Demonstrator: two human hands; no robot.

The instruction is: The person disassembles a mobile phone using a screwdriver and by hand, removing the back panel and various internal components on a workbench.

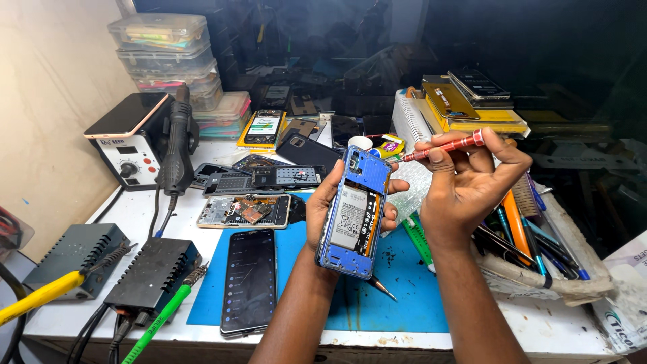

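My left hand (322, 212) is gripping an opened blue phone (356, 212), battery showing; my right hand (472, 178) is pinching a red screwdriver (445, 146) beside it, above the cluttered white worktop (552, 330).

dark phone screen (249, 280) on blue mat (404, 296)

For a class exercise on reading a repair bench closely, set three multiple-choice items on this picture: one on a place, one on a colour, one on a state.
1. Where does the intact dark phone lie?
A. on the blue mat
B. on the notebook
C. in the tool tray

2. What colour is the screwdriver in the right hand?
A. green
B. red
C. yellow

3. In what state is the phone in the left hand?
A. sealed
B. back cover off
C. wrapped

Answers: 1 A, it rests on the mat's left part. 2 B, its handle is red. 3 B, battery and blue frame show.
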